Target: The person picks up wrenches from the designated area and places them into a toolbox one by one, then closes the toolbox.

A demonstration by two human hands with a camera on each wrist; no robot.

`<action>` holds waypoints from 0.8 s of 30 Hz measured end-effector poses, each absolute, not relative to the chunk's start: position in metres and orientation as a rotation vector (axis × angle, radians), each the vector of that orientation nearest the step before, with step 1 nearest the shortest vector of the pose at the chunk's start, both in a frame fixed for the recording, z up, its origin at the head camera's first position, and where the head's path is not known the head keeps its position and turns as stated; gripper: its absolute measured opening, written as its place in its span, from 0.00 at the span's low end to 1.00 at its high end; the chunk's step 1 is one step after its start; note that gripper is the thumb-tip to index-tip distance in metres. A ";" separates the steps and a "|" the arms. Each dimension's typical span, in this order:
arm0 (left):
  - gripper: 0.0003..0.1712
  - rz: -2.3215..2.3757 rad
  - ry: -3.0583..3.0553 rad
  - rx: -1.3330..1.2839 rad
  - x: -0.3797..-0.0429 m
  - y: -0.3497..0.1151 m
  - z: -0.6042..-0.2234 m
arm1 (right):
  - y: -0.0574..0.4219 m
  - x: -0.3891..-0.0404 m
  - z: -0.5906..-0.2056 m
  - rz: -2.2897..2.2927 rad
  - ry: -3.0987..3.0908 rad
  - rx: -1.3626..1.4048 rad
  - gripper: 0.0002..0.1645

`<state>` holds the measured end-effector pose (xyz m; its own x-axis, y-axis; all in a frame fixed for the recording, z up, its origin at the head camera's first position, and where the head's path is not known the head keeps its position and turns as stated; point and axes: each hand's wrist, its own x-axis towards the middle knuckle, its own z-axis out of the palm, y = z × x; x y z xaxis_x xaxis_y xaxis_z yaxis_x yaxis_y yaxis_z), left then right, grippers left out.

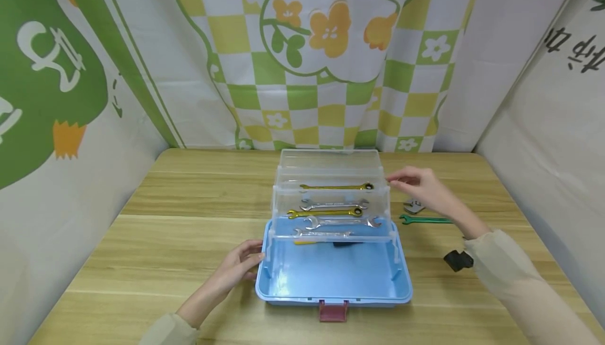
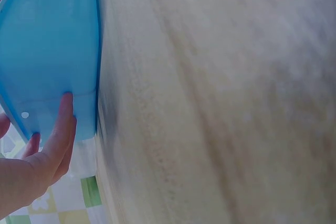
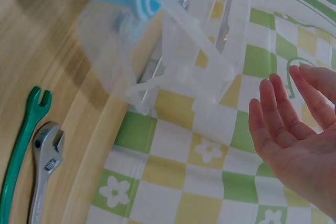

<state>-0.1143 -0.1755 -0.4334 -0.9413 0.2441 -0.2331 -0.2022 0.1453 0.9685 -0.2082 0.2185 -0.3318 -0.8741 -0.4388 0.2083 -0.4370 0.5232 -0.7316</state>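
Note:
A toolbox with a blue base (image 1: 331, 276) stands unfolded, its clear stacked trays (image 1: 331, 198) raised toward the back. Several wrenches lie in the trays, among them a yellow ratchet wrench (image 1: 326, 212) and a silver open-end wrench (image 1: 342, 222). My left hand (image 1: 241, 261) touches the base's left side; the left wrist view shows its extended fingers (image 2: 62, 124) against the blue outer wall (image 2: 47, 51). Beside the upper right corner of the trays is my right hand (image 1: 423, 187). In the right wrist view that hand (image 3: 294, 129) holds nothing, its fingers loosely extended and apart from the trays.
Right of the toolbox lie a green wrench (image 1: 425, 220), an adjustable wrench (image 1: 414, 207) and a small black object (image 1: 457, 261). Yellow and black parts of other items show beneath the trays. A patterned curtain (image 1: 326, 103) hangs behind the wooden table (image 1: 198, 198).

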 end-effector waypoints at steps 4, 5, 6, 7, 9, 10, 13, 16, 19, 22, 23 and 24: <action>0.29 1.858 2.097 0.038 -0.114 -0.175 -0.434 | 0.229 -0.206 -0.338 -1.293 2.772 -0.758 0.14; 0.29 1.858 2.099 0.037 -0.114 -0.175 -0.434 | 0.232 -0.206 -0.340 -1.285 2.779 -0.751 0.14; 0.29 1.856 2.103 0.035 -0.114 -0.175 -0.434 | 0.234 -0.205 -0.341 -1.279 2.786 -0.742 0.13; 0.29 1.856 2.103 0.032 -0.114 -0.175 -0.434 | 0.237 -0.204 -0.343 -1.269 2.793 -0.728 0.13; 0.29 1.861 2.100 0.032 -0.114 -0.175 -0.434 | 0.241 -0.202 -0.345 -1.242 2.803 -0.707 0.14; 0.29 1.864 2.096 0.038 -0.114 -0.175 -0.433 | 0.243 -0.201 -0.346 -1.230 2.809 -0.696 0.14; 0.29 1.871 2.085 0.041 -0.114 -0.175 -0.433 | 0.250 -0.200 -0.350 -1.204 2.815 -0.662 0.15; 0.29 1.869 2.086 0.039 -0.114 -0.176 -0.434 | 0.257 -0.200 -0.355 -1.188 2.803 -0.641 0.15; 0.29 1.863 2.095 0.030 -0.114 -0.176 -0.434 | 0.265 -0.201 -0.362 -1.160 2.785 -0.628 0.15; 0.29 1.863 2.096 0.026 -0.114 -0.176 -0.434 | 0.272 -0.202 -0.370 -1.108 2.782 -0.596 0.16; 0.29 1.862 2.097 0.025 -0.114 -0.176 -0.434 | 0.275 -0.203 -0.374 -1.100 2.778 -0.592 0.16; 0.29 1.860 2.098 0.028 -0.114 -0.176 -0.434 | 0.277 -0.203 -0.377 -1.088 2.778 -0.587 0.16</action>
<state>-0.1142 -0.1757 -0.4339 -0.9433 0.2341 -0.2353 -0.2056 0.1443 0.9679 -0.2028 0.2775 -0.3767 -0.9206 -0.3878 0.0457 -0.3157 0.6702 -0.6717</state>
